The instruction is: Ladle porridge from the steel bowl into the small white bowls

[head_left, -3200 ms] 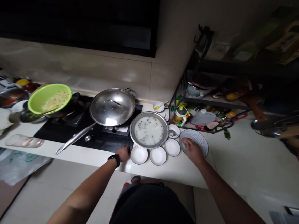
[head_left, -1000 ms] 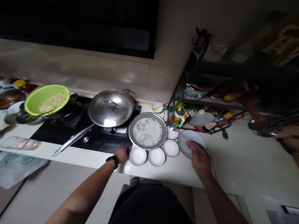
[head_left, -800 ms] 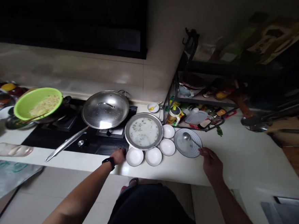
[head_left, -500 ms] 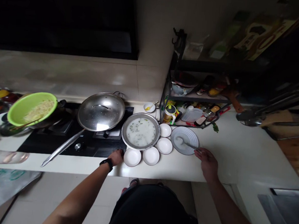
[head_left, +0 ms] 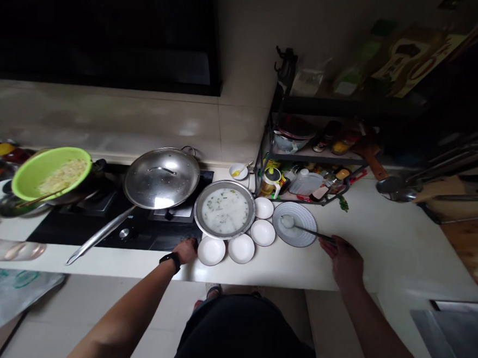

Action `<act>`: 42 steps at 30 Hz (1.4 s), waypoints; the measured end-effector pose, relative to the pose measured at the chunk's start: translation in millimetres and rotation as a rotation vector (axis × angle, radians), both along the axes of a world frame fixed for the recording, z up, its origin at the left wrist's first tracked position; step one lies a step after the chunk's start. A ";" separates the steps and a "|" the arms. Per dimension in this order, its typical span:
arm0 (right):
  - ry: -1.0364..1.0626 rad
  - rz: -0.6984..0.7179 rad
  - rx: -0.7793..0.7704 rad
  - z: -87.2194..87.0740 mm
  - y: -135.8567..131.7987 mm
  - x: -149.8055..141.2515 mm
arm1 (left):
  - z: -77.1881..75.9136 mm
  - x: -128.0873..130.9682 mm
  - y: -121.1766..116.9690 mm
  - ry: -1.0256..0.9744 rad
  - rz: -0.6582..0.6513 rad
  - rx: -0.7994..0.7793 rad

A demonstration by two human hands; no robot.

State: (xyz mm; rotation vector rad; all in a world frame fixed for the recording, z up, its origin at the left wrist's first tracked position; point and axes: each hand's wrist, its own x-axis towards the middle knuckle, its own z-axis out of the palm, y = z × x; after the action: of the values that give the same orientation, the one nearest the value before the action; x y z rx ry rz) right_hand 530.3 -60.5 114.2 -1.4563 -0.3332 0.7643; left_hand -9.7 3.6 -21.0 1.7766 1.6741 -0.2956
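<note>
A ladle is in my right hand, closed round the end of its handle. The ladle's bowl lies on the grey-blue ribbed plate. My left hand, with a dark watch on the wrist, is curled at the stove's front right corner; what its fingers close on is hidden. Beside it stands a small white bowl. More small bowls stand round a metal basin of whitish liquid with green bits.
A lidded pan sits on the black stove, its long handle jutting over the front edge. At left are a green basin of pale shreds and a glass. A seasoning rack stands behind the plate.
My right hand has moved right and slightly down along the counter, still holding the ladle, which now shows more of its handle. My left hand has stayed in place.
</note>
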 end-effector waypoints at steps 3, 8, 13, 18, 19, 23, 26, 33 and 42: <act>-0.009 0.020 0.014 17.2 5.9 -4.6 | 2.4 1.1 -0.9 0.017 -0.003 -0.004; -0.023 0.086 0.062 43.3 22.2 -23.8 | 9.1 3.8 -2.3 0.014 0.005 -0.011; -0.012 0.208 0.051 47.3 47.1 -64.8 | 13.0 6.1 -4.4 0.028 0.010 0.004; -0.040 0.407 -0.052 28.3 72.1 -126.5 | 13.0 6.9 -6.0 0.040 0.000 0.016; -0.073 0.455 -0.065 24.1 75.3 -138.7 | 12.8 6.9 -6.1 0.037 0.006 0.011; -0.467 0.716 0.031 15.4 75.2 -173.1 | 11.6 6.8 -6.2 0.027 0.015 0.011; -0.997 1.036 0.251 18.5 63.0 -181.4 | 11.3 6.2 -6.4 0.021 0.009 0.022; -1.449 1.222 0.349 26.1 37.3 -157.3 | 10.3 3.9 -6.7 0.014 0.016 0.024; -1.029 0.500 -0.140 20.9 4.4 -32.6 | 12.0 4.0 -4.5 0.025 -0.009 0.012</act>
State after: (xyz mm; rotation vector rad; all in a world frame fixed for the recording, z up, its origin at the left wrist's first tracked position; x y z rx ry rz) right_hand 497.8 -56.2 135.0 -1.8394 -1.4888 0.3546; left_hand -5.8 -0.9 -9.1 1.7959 1.6892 -0.3139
